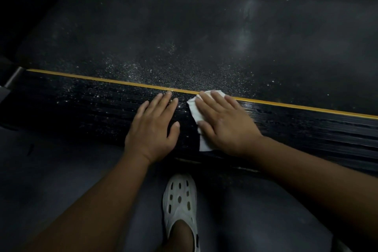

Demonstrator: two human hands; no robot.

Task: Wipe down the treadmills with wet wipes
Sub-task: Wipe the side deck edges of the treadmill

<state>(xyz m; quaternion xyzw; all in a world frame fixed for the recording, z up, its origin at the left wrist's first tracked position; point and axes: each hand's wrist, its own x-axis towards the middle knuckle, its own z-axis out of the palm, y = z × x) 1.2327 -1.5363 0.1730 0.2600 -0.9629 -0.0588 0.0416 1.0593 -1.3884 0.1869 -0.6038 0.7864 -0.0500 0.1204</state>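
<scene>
Wiping side rail (81,108) | right hand (225,120) grip flat, pressing wet wipe (194,112) | left hand (153,127) spread, bracing | belt (204,37) speckled, likely mostly undone

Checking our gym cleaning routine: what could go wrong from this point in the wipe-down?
1. The wipe lies flat under the right hand, fingers straight; on the ribbed side rail it may bunch or slip free.
2. The left hand rests bare on the speckled rail and may pick up grit.
3. Wiping toward the yellow strip could push specks onto the belt, already dusty.
</scene>
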